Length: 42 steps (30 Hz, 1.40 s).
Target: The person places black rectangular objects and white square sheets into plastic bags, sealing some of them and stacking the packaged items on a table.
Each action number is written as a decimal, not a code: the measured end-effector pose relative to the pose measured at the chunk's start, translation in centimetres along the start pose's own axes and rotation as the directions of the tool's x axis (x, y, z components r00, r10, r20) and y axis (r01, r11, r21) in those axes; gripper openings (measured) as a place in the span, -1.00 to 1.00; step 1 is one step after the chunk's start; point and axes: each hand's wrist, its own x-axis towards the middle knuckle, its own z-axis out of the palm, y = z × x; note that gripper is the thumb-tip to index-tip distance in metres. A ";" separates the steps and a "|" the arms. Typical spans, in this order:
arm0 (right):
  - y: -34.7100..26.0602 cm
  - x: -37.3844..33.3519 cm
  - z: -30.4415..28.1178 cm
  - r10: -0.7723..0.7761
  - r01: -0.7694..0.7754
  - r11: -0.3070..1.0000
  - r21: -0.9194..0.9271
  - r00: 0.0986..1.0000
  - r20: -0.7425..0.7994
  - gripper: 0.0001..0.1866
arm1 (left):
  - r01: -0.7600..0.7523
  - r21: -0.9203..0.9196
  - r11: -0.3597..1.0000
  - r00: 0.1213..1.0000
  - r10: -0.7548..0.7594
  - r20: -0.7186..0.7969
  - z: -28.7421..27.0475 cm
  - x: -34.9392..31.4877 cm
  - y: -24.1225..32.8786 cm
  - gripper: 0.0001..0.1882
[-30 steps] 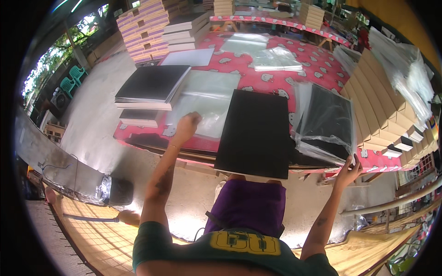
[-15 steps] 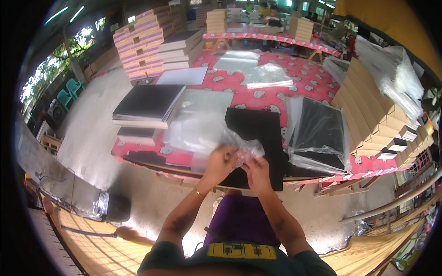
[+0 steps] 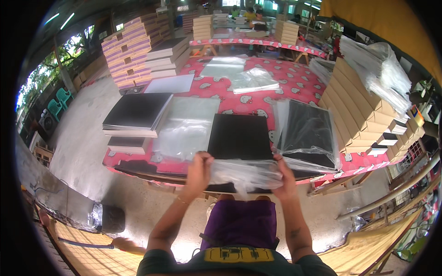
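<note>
A clear plastic bag (image 3: 241, 174) is stretched sideways between my hands, bunched and blurred, across the near part of a flat black board (image 3: 240, 135). My left hand (image 3: 199, 172) pinches the bag's left end. The right end is gripped by my right hand (image 3: 285, 177), its thumb and fingers closed beside the board's right edge. To the left lies a pile of flat clear plastic bags (image 3: 186, 129). Right of the board, black boards in clear wrap (image 3: 306, 133) lie stacked. Further left stands a stack of black-topped boards (image 3: 138, 112).
A pink patterned cloth (image 3: 225, 85) covers the table. Folded brown cartons (image 3: 352, 103) lean at the right, with plastic bags (image 3: 380, 64) on top. Tall stacks of cartons (image 3: 129, 50) and black-topped boards (image 3: 168, 57) stand at the far left. People (image 3: 258, 18) are at the distant tables.
My hands have moved apart, my left one leftward and my right one rightward, and the bunched bag is now spread wide between them over the near part of the black board.
</note>
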 end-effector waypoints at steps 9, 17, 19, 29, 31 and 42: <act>-3.8 -0.2 7.9 0.111 0.525 -0.328 -0.785 0.847 0.520 -0.77 | -0.603 0.078 0.794 0.618 0.403 0.676 -2.7 7.0 11.0 -0.79; -8.5 -1.9 5.6 -0.520 0.026 -0.669 -0.743 0.697 0.493 -0.49 | -0.292 0.566 0.771 0.956 0.214 0.202 -5.0 7.7 10.0 -0.69; -10.5 -2.6 1.3 -0.134 -0.004 -0.666 -0.746 0.984 0.113 -0.44 | -0.409 0.563 0.718 0.906 0.244 0.346 -6.0 7.1 6.7 -0.74; -7.4 -2.0 -1.5 0.238 0.263 0.823 -0.503 0.645 0.726 -0.73 | 0.289 -0.748 0.598 0.893 0.113 0.435 -5.5 6.4 9.1 -0.84; -5.6 -2.6 0.3 0.581 0.180 0.404 -0.897 0.707 0.403 -0.79 | 0.245 -0.910 0.333 0.959 0.055 0.279 -5.3 6.7 10.4 -0.79; -7.2 -2.4 -1.5 0.285 0.472 0.285 -0.834 0.789 0.544 -0.52 | 0.528 -0.741 0.414 0.803 0.042 0.595 -5.4 5.3 9.2 -0.68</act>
